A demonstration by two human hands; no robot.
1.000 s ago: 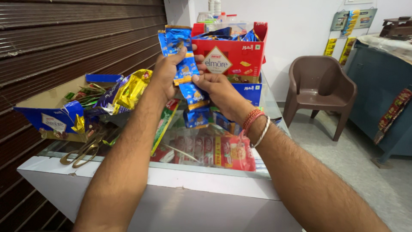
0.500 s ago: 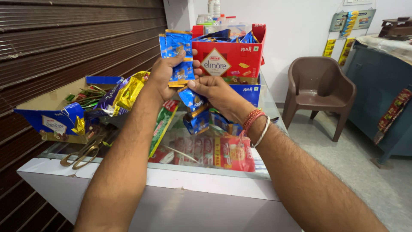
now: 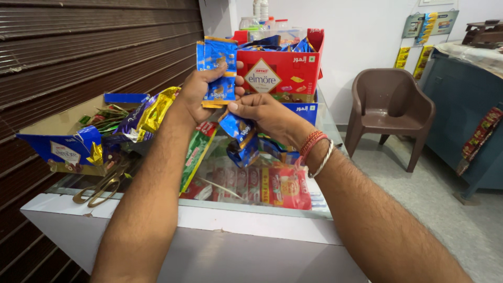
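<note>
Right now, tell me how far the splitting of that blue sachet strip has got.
Done: a short bunch of blue sachets is gathered upright in the left hand. In hand: the right hand pinches the strip just below it, at the join. Left: the rest of the strip hangs down toward the glass counter top, and more blue packets sit in the red carton.

Both bare forearms are extended from the lower edge of the frame toward its upper middle, where the hands are brought close together. The left hand [image 3: 201,91] is raised highest, its fingers and thumb closed in a pinch. The right hand [image 3: 267,115] is held just below, likewise pinched, its wrist ringed by bangles and red thread.
</note>
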